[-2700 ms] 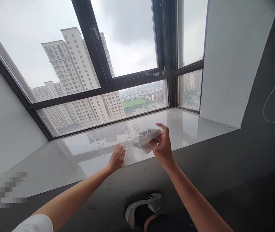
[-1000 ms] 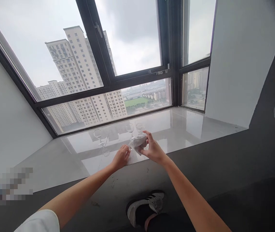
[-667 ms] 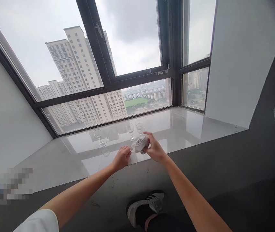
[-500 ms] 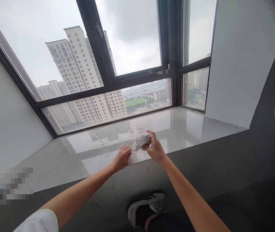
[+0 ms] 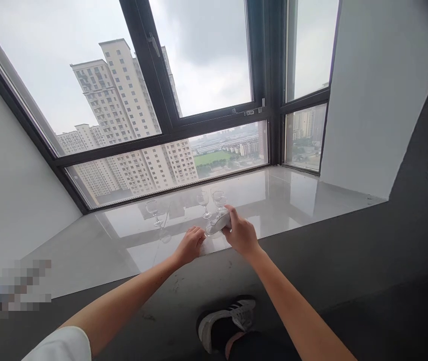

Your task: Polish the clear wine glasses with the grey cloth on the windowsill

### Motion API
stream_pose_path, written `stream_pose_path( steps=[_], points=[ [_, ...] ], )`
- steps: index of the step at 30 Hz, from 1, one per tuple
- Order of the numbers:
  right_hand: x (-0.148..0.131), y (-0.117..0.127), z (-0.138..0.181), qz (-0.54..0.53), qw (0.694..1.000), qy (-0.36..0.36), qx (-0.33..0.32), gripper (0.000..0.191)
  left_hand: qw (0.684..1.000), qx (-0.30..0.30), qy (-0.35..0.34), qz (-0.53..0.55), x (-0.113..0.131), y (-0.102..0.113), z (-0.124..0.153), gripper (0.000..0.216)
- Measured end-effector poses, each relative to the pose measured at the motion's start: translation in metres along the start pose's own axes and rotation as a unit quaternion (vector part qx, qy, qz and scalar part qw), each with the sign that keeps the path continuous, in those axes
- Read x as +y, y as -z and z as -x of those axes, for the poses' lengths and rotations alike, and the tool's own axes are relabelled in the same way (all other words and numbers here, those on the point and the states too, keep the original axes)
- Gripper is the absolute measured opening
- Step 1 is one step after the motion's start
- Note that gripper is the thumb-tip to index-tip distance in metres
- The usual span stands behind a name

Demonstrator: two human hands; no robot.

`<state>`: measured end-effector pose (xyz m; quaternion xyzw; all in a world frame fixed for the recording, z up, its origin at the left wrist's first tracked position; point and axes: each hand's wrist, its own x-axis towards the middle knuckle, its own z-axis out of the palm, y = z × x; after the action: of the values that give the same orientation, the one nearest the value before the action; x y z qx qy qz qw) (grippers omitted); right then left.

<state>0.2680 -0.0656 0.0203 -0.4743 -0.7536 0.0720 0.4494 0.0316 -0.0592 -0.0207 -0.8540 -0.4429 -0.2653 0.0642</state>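
Our right grip, the right hand (image 5: pixel 243 234), is pinched around a bunched grey-white cloth (image 5: pixel 222 222), thumb below and index finger above. Our left hand (image 5: pixel 190 245) has its fingers curled at the near edge of the glossy windowsill (image 5: pixel 274 203) and seems to pinch a clear drinking glass (image 5: pixel 210 232); the fingers hide the exact hold. That glass lies tilted between our hands, with the cloth against it, and we cannot tell whether any cloth sits inside the bowl.

What has just changed is the cloth: it hung loose and spread a few seconds ago, and now it is gathered small, close to the left fingers. For the work in hand, this means cloth and glass meet.

Behind, one stemmed glass (image 5: pixel 203 200) stands upright, another stemmed glass (image 5: pixel 219 196) is partly covered by our right hand, and a third stemmed glass (image 5: pixel 153 206) stands well apart, leftward.
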Motion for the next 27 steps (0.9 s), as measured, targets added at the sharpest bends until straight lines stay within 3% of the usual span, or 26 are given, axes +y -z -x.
stream_pose_path(
  steps=[8,13,20,27],
  points=[
    [0.004,0.014,-0.004,-0.183,0.981,-0.002,-0.060,0.064,1.000,0.001,0.024,-0.002,0.000,-0.001,0.001,0.024],
    [0.003,0.008,-0.004,-0.277,0.957,-0.008,-0.087,0.060,1.000,-0.008,0.012,0.004,0.002,0.001,0.000,0.025],
    [0.010,-0.001,-0.007,-0.309,0.949,-0.062,-0.010,0.059,0.999,0.007,0.043,0.007,-0.005,-0.001,-0.001,0.021],
    [0.031,0.021,-0.014,-0.349,0.920,-0.146,0.101,0.059,0.990,0.063,0.129,-0.012,-0.017,-0.006,-0.001,0.021]
  ],
)
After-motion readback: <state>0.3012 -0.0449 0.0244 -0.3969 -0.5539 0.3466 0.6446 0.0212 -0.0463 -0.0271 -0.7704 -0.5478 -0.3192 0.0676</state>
